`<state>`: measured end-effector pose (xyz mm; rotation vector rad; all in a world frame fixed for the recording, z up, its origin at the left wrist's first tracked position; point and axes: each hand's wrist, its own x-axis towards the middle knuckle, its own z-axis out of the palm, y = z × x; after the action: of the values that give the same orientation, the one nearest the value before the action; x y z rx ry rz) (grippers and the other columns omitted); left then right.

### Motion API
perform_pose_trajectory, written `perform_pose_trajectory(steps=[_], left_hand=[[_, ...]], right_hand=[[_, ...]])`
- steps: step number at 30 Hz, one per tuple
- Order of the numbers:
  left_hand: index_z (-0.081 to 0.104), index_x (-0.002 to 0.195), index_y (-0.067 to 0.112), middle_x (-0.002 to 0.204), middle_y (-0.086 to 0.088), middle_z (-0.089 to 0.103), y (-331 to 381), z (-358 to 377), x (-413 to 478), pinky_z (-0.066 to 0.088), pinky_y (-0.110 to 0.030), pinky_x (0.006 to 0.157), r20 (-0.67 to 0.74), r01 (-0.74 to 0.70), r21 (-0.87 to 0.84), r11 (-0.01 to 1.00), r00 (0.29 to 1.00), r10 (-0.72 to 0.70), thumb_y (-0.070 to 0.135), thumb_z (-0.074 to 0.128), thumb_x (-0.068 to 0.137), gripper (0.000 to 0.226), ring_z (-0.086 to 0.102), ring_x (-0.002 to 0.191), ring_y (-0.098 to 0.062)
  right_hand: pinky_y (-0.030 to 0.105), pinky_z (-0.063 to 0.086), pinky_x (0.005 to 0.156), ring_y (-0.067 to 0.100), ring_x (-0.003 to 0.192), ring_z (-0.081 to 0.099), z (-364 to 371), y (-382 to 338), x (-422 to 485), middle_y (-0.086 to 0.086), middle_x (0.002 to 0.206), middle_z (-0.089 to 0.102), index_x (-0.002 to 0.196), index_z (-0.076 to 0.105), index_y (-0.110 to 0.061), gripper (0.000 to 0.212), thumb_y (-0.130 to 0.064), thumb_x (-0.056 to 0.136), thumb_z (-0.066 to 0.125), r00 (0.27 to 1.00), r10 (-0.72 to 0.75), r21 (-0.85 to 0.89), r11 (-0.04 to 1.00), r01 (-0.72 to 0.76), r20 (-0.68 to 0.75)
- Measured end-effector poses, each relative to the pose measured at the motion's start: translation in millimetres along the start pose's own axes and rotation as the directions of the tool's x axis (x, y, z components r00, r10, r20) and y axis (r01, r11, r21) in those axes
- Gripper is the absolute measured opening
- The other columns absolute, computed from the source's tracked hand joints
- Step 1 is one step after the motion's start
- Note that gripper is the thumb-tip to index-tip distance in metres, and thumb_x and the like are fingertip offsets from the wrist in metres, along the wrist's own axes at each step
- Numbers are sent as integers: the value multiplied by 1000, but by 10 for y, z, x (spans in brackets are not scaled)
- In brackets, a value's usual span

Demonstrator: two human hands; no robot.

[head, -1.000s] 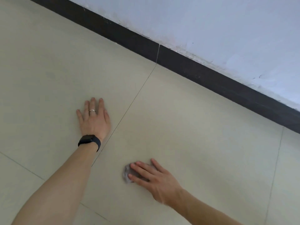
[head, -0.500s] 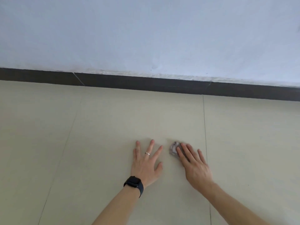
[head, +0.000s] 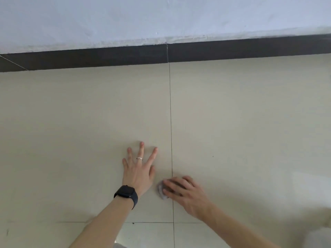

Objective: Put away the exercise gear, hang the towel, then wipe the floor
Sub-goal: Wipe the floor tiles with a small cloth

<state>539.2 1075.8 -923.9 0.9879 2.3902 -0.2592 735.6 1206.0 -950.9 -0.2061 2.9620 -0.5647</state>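
My left hand (head: 138, 169) lies flat on the beige tiled floor (head: 71, 122) with its fingers spread; it wears a ring and a black watch. Just to its right, my right hand (head: 186, 194) presses a small grey wad of cloth (head: 160, 191) against the floor with straight fingers, right on a tile joint. Only the cloth's left edge shows from under the fingers. The right hand is blurred.
A dark skirting board (head: 107, 57) runs along the foot of a pale blue-white wall (head: 161, 18) ahead. Thin tile joints cross the floor. A pale blurred shape (head: 320, 237) sits at the bottom right corner.
My right hand has slid the cloth back toward me and slightly left, beside my left wrist. The view has shifted, so the tile joint now lies under the right hand.
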Motion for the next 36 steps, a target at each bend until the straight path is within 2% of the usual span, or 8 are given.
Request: perform_pose_trajectory(steps=[3, 5, 9, 15, 19, 23, 32, 36], left_hand=[[6, 155, 46, 166, -11, -1, 434, 42, -241, 35, -57, 107, 88, 31, 2, 1000, 996, -31, 33, 44, 98, 70, 16, 142, -54], [3, 154, 46, 166, -8, -4, 707, 4, -461, 35, -50, 107, 222, 15, 31, 999, 975, -21, 29, 38, 98, 68, 19, 143, -45], [22, 153, 38, 162, -2, 25, 1231, -368, -942, 29, -45, 112, 472, 12, 15, 1000, 881, -18, 32, 37, 99, 57, 26, 144, -31], [46, 145, 30, 146, 1, 51, 2041, -1751, -1599, 38, -36, 107, 434, 123, -179, 976, 900, -34, 35, 39, 101, 45, 45, 133, -22], [51, 142, 30, 141, -1, 56, 2458, -2973, -2055, 45, -35, 98, 348, 134, -224, 965, 936, -49, 33, 40, 99, 44, 52, 127, -24], [52, 139, 30, 137, 1, 58, 2837, -4213, -2512, 45, -34, 95, 218, 108, -226, 968, 974, -58, 32, 42, 99, 42, 53, 125, -24], [47, 142, 32, 140, 3, 55, 3559, -6375, -3245, 47, -35, 95, -27, -271, -123, 955, 962, 270, 40, 39, 100, 44, 52, 126, -21], [50, 141, 30, 141, 3, 55, 3900, -7084, -3618, 46, -35, 96, -107, -501, 37, 865, 858, 502, 38, 39, 99, 44, 52, 125, -22]], right_hand=[[32, 47, 85, 19, 108, 55, 33, -148, -352, -12, 137, 58, 114, 67, -33, 34, -21, 87, 51, 998, -20, 101, 995, 14, 53], [28, 48, 73, 18, 98, 54, -170, -180, -499, -21, 127, 60, 104, 71, -38, 35, -16, 80, 57, 973, 111, 168, 975, -146, 200], [32, 39, 84, 29, 106, 55, -823, -57, -771, -14, 121, 63, 105, 69, -26, 45, 4, 81, 46, 784, 345, 291, 791, -539, 516], [29, 48, 83, 28, 107, 64, -2377, 6, -1323, 1, 114, 72, 116, 71, -27, 29, -22, 92, 56, 600, 544, 424, 424, -800, 587], [25, 48, 75, 21, 97, 64, -3831, -200, -1674, 1, 104, 75, 119, 70, -32, 43, -21, 85, 46, 499, 663, 547, 158, -822, 558], [2, 38, 58, 10, 86, 58, -5300, -359, -2055, -6, 104, 73, 122, 69, -32, 46, -11, 89, 46, 476, 731, 642, 67, -764, 489], [5, 40, 62, -2, 79, 61, -7824, -749, -2876, -21, 87, 68, 117, 72, -31, 42, -7, 91, 50, 346, 938, 773, 200, -602, 26], [9, 42, 74, 7, 91, 63, -8427, -1390, -3408, -13, 103, 70, 114, 73, -26, 38, -4, 90, 53, 171, 964, 786, 265, -558, -203]])
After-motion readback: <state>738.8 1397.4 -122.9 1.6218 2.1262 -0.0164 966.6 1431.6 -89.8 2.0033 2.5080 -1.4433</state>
